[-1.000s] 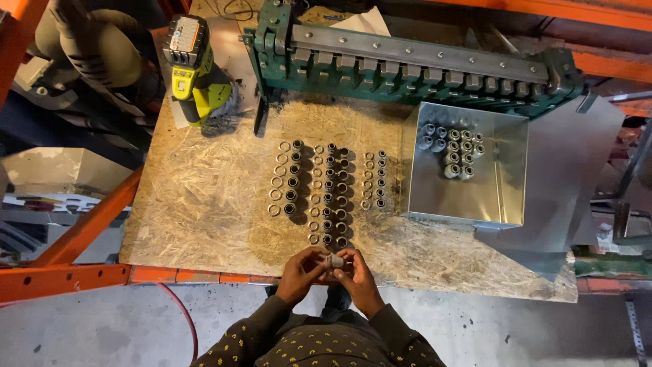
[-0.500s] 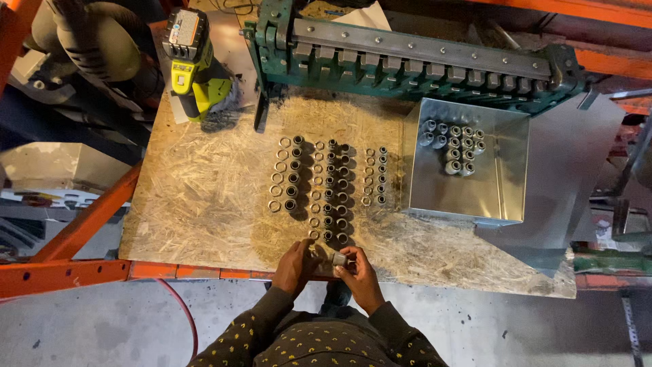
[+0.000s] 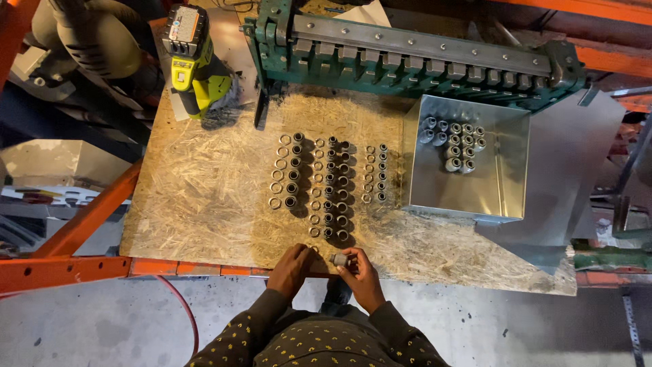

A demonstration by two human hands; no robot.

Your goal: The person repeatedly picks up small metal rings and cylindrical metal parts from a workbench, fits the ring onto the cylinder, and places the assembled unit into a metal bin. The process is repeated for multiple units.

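Fingers of right hand pinch a metal fitting at the board's near edge.

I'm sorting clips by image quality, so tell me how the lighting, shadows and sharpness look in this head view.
Head view: warm light on the chipboard bench; the rows of small metal fittings cast short dark shadows; the sheet-metal tray shows a soft sheen, no harsh glare; centre sharp, with the right hand on a small metal piece and the left hand crisp; left edge dim and wide-angle stretched.
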